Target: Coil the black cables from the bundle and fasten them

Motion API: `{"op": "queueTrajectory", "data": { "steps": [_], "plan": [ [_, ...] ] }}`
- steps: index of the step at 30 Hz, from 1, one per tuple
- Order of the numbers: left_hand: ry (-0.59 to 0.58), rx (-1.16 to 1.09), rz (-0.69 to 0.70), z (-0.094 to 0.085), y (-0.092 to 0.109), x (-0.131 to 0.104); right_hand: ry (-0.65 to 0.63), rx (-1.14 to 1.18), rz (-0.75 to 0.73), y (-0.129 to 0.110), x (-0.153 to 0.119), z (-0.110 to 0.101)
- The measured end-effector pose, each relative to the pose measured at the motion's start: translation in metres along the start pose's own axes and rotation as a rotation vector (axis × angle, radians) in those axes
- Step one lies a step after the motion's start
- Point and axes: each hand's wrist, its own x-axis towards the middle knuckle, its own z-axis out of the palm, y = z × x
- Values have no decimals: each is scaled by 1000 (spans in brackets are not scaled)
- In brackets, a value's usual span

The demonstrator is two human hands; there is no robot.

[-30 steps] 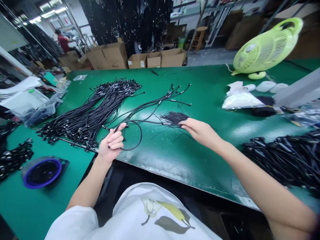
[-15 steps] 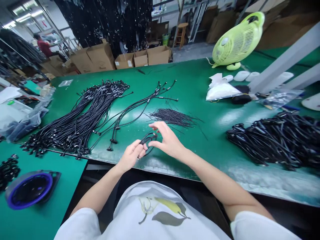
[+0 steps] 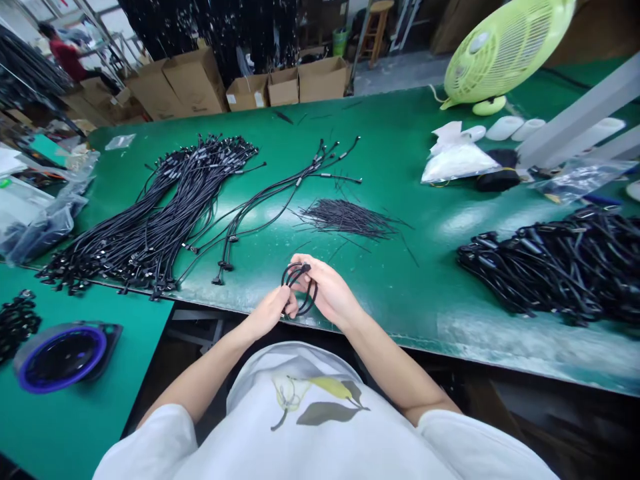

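A black cable (image 3: 312, 301) is looped into a small coil above the table's front edge, with a connector at the coil's upper end. My left hand (image 3: 273, 308) is closed on the coil's lower left side. Around its upper right my right hand (image 3: 327, 287) has its fingers closed, near the connector. Just beyond the hands lies a pile of thin black ties (image 3: 347, 219). Several loose straight cables (image 3: 265, 212) stretch out to the left of that pile. Farther left is a big bundle of uncoiled black cables (image 3: 170, 207).
Coiled cables (image 3: 555, 267) are heaped at the right. Behind them are a white plastic bag (image 3: 460, 160), a green fan (image 3: 500, 57) and a slanted grey post (image 3: 580, 110). A blue-rimmed bowl (image 3: 63, 359) sits on the lower left table. A person in red (image 3: 67, 60) is far back.
My right hand has come in from the right and closed on the coil, where before it was held apart with spread fingers. The view has tipped down slightly.
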Motion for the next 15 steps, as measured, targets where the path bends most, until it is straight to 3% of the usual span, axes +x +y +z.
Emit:
{"op": "queueTrajectory", "data": {
  "steps": [3, 5, 7, 9, 12, 14, 15],
  "plan": [
    [-147, 105, -16, 0, -6, -4, 67, -44, -75, 7, -13, 10],
    [-150, 98, 1, 5, -10, -5, 90, -66, -132, 11, -16, 14],
    [-137, 16, -6, 11, -12, -8, 59, -108, -121, 11, -16, 12],
    [-205, -182, -85, 16, -11, -12, -16, -274, -140, 4, -14, 3],
    [-254, -513, -255, 16, -2, -17, -65, -695, -402, -18, -14, -17],
    [-198, -576, -317, 13, 5, -17, -114, -999, -633, -32, -16, -28],
    [-191, -555, -338, 11, 8, -17, -197, -1154, -719, -37, -18, -31]
  ]
}}
